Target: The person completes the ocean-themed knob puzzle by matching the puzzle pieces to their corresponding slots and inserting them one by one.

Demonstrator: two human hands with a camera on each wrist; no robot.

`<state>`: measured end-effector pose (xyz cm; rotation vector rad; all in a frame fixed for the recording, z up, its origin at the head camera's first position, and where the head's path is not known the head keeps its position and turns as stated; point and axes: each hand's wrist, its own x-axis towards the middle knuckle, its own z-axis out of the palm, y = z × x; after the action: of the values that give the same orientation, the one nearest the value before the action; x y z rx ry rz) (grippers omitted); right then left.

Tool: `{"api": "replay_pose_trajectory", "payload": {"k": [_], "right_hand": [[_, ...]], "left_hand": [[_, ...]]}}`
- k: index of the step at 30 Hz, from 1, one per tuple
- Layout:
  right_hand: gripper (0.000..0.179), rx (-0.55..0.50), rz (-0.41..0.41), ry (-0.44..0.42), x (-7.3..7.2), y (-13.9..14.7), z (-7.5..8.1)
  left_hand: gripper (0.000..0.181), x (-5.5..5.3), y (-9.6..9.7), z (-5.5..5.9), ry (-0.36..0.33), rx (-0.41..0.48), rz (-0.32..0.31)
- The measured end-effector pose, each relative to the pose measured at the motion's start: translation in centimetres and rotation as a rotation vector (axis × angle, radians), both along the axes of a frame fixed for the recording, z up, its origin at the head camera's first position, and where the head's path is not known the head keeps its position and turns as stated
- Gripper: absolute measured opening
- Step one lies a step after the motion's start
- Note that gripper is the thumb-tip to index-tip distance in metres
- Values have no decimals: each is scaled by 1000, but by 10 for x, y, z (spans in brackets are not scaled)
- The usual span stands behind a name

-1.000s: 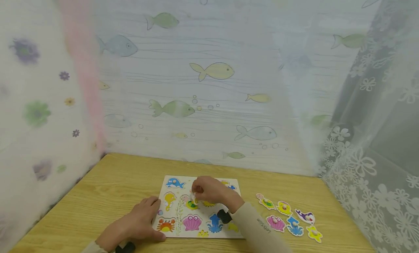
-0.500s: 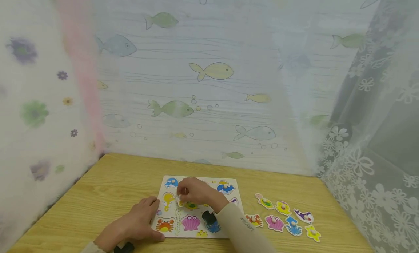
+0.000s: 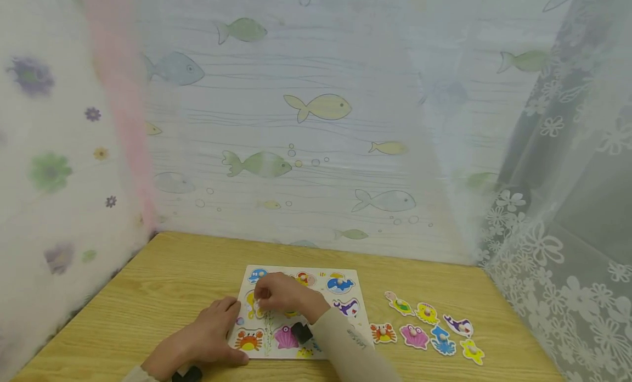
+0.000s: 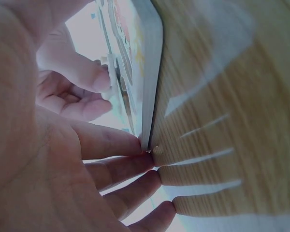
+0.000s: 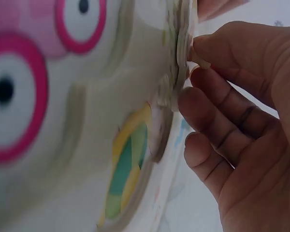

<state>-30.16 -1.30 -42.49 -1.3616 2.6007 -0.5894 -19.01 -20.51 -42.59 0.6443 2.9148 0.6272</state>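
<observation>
My right hand pinches the knob of a thin wooden puzzle piece over the left part of the white puzzle board. In the right wrist view the piece shows edge-on, close against the board; its picture is hidden. Beneath the fingertips lies the yellow seahorse recess. At the board's left edge rests my left hand, its fingers spread. In the left wrist view its fingertips touch the wooden table, and one meets the board's edge. A knobbed dolphin piece sits in the top left corner.
Loose knobbed pieces lie right of the board: crab, shell, squid, starfish, turtle, octopus and purple whale. A blue whale and a snail sit in the board. Fish-print curtains stand behind.
My right hand has moved left across the board with the puzzle piece, from above the turtle recess to the seahorse recess. The left hand has stayed at the board's left edge.
</observation>
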Motion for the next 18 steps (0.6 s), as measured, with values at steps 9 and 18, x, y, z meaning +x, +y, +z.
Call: {"api": "replay_pose_trajectory", "payload": {"k": [9, 18], "right_hand": [[9, 27, 9, 38, 4, -13, 1], [8, 48, 6, 54, 5, -20, 0]], "left_hand": [[112, 1, -2, -1, -1, 1, 0], [110, -1, -1, -2, 19, -5, -13]]}}
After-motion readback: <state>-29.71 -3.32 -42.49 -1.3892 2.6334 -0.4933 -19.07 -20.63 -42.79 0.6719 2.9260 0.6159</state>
